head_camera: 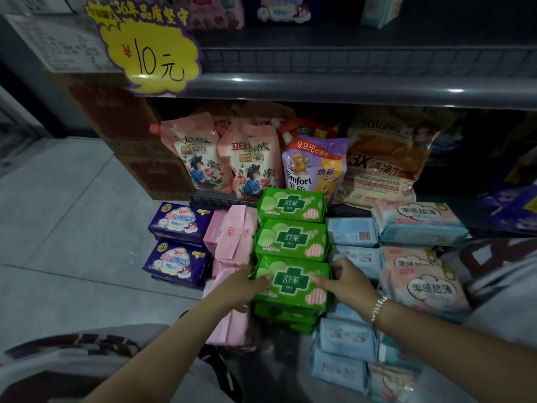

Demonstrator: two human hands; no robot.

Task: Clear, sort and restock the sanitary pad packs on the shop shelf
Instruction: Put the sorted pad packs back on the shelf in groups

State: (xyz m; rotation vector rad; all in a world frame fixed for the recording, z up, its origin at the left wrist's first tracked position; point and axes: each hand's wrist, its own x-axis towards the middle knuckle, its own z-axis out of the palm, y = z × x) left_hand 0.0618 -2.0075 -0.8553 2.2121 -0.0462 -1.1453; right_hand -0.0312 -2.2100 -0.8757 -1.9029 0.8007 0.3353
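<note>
Gripping the nearest green pack (292, 282) at its two short ends, the left hand (247, 283) and right hand (345, 282) curl round it on top of a green stack on the floor. Its long axis runs left to right, printed face up, logo upright to the wearer. Sorting looks well advanced: pink packs (232, 248), purple packs (177, 242) and blue packs (351, 231) lie grouped by colour. Restocking seems left; the lower shelf (363, 91) beyond holds only detergent pouches (250, 158).
</note>
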